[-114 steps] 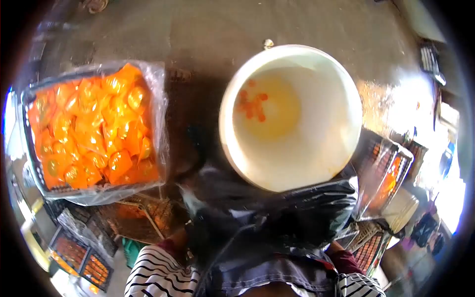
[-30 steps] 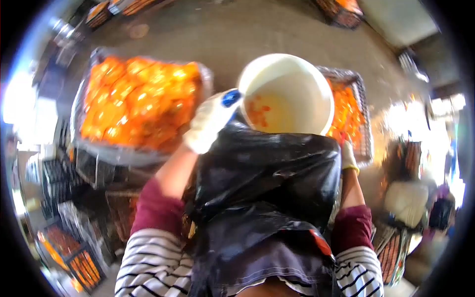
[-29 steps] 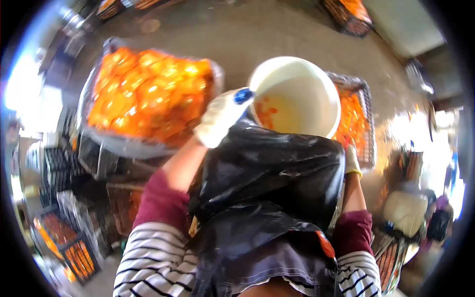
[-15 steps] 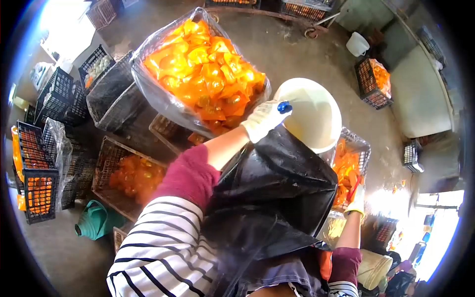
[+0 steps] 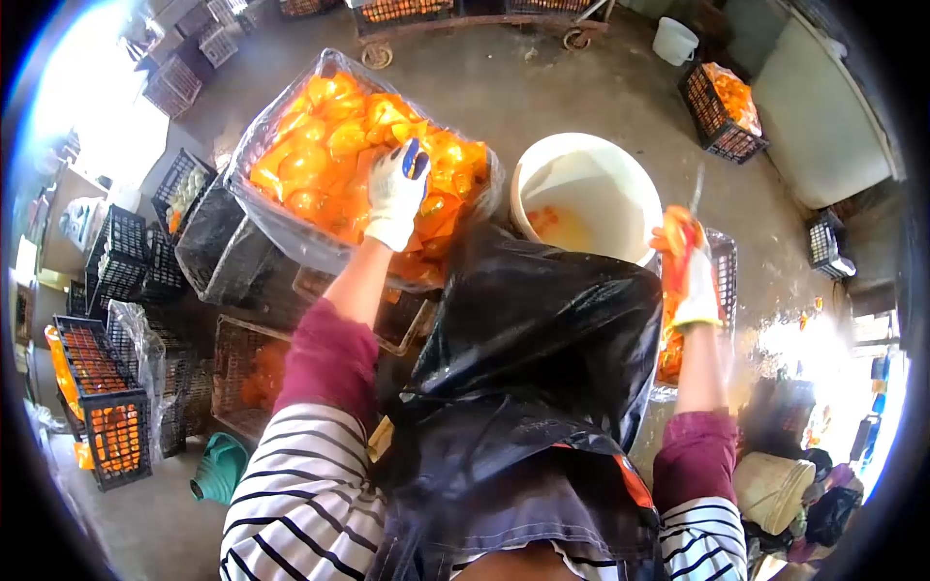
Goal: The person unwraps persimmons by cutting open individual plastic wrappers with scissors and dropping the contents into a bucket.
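Note:
My left hand (image 5: 395, 194), in a white glove with blue-coated fingers, is over a plastic-lined crate (image 5: 276, 228) heaped with glossy orange pieces (image 5: 315, 184). Its fingers are curled among the pieces; what they grip is hidden. In a white glove with a yellow cuff, my right hand (image 5: 699, 290) is closed around a wet-looking orange piece (image 5: 680, 235) beside a white bucket's right rim. The white bucket (image 5: 620, 184) holds some cloudy liquid and a few orange bits. Below my right hand stands another crate (image 5: 725, 266) with orange pieces. A black apron (image 5: 523, 320) covers my lap.
Brown crates (image 5: 232, 378) stand at my left, near a green container (image 5: 221, 467). Stacked black crates (image 5: 116, 412) line the far left. A wheeled cart (image 5: 475, 21) with crates is ahead. A small white bucket (image 5: 675, 41) and a filled black crate (image 5: 712, 116) stand ahead right.
My left hand has moved from the bucket's rim to the heap of orange pieces. My right hand has risen from the right crate to the bucket's side, holding an orange piece. The view has shifted.

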A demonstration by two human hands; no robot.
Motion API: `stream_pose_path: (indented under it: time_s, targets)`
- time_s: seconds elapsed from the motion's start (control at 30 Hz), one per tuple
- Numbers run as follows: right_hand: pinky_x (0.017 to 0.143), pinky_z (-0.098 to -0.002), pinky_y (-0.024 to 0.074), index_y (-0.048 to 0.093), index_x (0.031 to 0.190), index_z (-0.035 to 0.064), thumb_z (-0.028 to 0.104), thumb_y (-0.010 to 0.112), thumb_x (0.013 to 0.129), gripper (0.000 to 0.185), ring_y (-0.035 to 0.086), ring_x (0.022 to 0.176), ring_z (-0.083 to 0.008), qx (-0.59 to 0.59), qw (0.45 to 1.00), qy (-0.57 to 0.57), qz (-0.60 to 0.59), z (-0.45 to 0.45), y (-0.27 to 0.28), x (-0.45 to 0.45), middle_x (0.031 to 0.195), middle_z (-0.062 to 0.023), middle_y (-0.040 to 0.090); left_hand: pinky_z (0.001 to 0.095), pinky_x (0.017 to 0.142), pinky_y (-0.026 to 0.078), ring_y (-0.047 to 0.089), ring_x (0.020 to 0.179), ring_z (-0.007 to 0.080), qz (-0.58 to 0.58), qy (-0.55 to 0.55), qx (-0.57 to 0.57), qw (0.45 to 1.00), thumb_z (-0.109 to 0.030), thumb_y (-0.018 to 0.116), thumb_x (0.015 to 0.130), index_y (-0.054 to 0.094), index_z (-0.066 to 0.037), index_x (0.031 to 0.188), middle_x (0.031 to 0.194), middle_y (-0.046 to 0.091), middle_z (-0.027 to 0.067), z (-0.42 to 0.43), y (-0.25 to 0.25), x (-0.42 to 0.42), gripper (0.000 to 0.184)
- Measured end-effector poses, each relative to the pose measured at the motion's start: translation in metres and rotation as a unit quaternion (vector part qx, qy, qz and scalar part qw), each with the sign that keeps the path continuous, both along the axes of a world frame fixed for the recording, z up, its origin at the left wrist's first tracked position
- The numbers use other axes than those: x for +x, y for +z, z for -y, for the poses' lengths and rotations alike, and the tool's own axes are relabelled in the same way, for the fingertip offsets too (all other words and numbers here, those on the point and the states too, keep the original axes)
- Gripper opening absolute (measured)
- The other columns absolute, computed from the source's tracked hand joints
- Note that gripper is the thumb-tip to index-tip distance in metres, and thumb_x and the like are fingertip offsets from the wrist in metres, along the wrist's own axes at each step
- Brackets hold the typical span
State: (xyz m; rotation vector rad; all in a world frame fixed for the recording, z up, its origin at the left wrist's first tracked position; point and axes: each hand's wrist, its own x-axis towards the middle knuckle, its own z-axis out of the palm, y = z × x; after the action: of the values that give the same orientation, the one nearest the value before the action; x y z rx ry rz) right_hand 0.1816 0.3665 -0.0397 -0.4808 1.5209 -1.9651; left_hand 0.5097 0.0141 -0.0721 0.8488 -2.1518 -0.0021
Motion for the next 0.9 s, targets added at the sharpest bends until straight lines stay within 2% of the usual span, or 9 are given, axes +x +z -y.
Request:
stream_pose_path:
  time_s: [0.07, 0.3, 0.43, 0.47, 0.63, 0.67, 0.77, 0.8, 0.9]
  targets:
    - [0.075, -0.0304, 0.0523, 0.054, 0.119, 0.0049, 0.017, 0.065, 0.089, 0.034, 0.065, 0.084, -0.0219, -0.001, 0.999, 0.042, 0.005, 0.026, 0.02, 0.023, 0.1, -0.0162, 0.064, 0.0423, 0.082, 0.048, 0.062, 0.092, 0.0322, -0.023, 0.02, 0.056, 0.998, -0.028, 0.061, 0.086, 0.066, -0.008, 0.108, 0.099, 0.067, 0.0152, -0.019, -0.011, 0.009, 0.03]
    - [0.075, -0.0305, 0.0537, 0.057, 0.115, 0.0044, 0.016, 0.068, 0.087, 0.032, 0.064, 0.081, -0.02, -0.037, 0.986, 0.161, -0.041, 0.063, 0.013, 0.048, 0.099, -0.009, 0.062, 0.0415, 0.089, 0.046, 0.059, 0.101, 0.0341, -0.061, 0.088, 0.066, 0.992, -0.027, 0.064, 0.084, 0.062, -0.007, 0.116, 0.11, 0.063, 0.0184, -0.035, 0.025, 0.06, 0.037]
    - [0.07, -0.0319, 0.0557, 0.057, 0.112, 0.0024, 0.008, 0.064, 0.087, 0.027, 0.064, 0.082, -0.0208, 0.017, 0.992, 0.122, -0.003, 0.072, 0.005, 0.047, 0.098, -0.01, 0.062, 0.0478, 0.109, 0.027, 0.038, 0.13, 0.0365, 0.171, 0.344, 0.0, 0.923, -0.047, 0.07, 0.074, 0.041, -0.009, 0.139, 0.14, 0.041, 0.0204, 0.008, 0.077, 0.087, 0.08]
    - [0.07, -0.0323, 0.0556, 0.058, 0.112, 0.0028, 0.009, 0.063, 0.088, 0.025, 0.064, 0.082, -0.021, 0.018, 0.992, 0.12, 0.021, 0.073, -0.01, 0.044, 0.098, -0.0099, 0.062, 0.0471, 0.108, 0.029, 0.038, 0.13, 0.0368, 0.137, 0.349, 0.084, 0.923, -0.05, 0.069, 0.075, 0.038, -0.007, 0.141, 0.142, 0.039, 0.0204, 0.024, 0.081, 0.096, 0.085]
    - [0.069, -0.0333, 0.0549, 0.058, 0.109, 0.0048, 0.013, 0.056, 0.093, 0.018, 0.064, 0.082, -0.0222, 0.056, 0.99, 0.088, 0.09, 0.082, -0.048, 0.021, 0.095, -0.0095, 0.061, 0.0425, 0.099, 0.04, 0.049, 0.118, 0.0348, 0.283, 0.339, -0.041, 0.896, -0.039, 0.077, 0.069, 0.039, -0.004, 0.138, 0.129, 0.05, 0.0179, 0.054, 0.058, 0.11, 0.086]
    - [0.068, -0.0328, 0.0544, 0.059, 0.107, 0.0055, 0.011, 0.058, 0.091, 0.017, 0.064, 0.08, -0.0217, 0.043, 0.984, 0.089, 0.146, 0.083, -0.035, 0.018, 0.091, -0.0089, 0.061, 0.0401, 0.096, 0.042, 0.053, 0.112, 0.0357, 0.308, 0.366, 0.041, 0.877, -0.04, 0.078, 0.068, 0.04, -0.004, 0.137, 0.122, 0.054, 0.0175, 0.047, 0.073, 0.102, 0.086]
    - [0.066, -0.0316, 0.0537, 0.059, 0.105, 0.0047, 0.009, 0.06, 0.089, 0.016, 0.064, 0.077, -0.0211, 0.054, 0.99, 0.092, 0.089, 0.079, -0.023, 0.018, 0.088, -0.0083, 0.061, 0.0374, 0.093, 0.044, 0.055, 0.11, 0.0343, 0.232, 0.288, -0.012, 0.929, -0.037, 0.077, 0.071, 0.05, -0.002, 0.128, 0.117, 0.059, 0.0185, 0.044, 0.083, 0.112, 0.072]
    - [0.064, -0.03, 0.0531, 0.059, 0.103, 0.0048, 0.007, 0.061, 0.088, 0.015, 0.064, 0.075, -0.0203, 0.051, 0.992, 0.078, 0.088, 0.077, -0.027, 0.016, 0.086, -0.0085, 0.062, 0.0357, 0.094, 0.044, 0.056, 0.11, 0.0336, 0.064, 0.232, 0.11, 0.964, -0.035, 0.075, 0.075, 0.053, 0.0, 0.125, 0.118, 0.059, 0.0179, 0.085, 0.06, 0.134, 0.065]
    - [0.062, -0.0292, 0.0526, 0.059, 0.101, 0.0054, 0.008, 0.062, 0.088, 0.014, 0.063, 0.072, -0.0187, 0.048, 0.992, 0.102, 0.056, 0.068, -0.062, -0.003, 0.085, -0.0063, 0.063, 0.0316, 0.092, 0.047, 0.058, 0.109, 0.0222, -0.298, 0.019, 0.337, 0.893, -0.027, 0.062, 0.088, 0.054, -0.002, 0.124, 0.121, 0.059, 0.011, 0.078, 0.084, 0.11, 0.045]
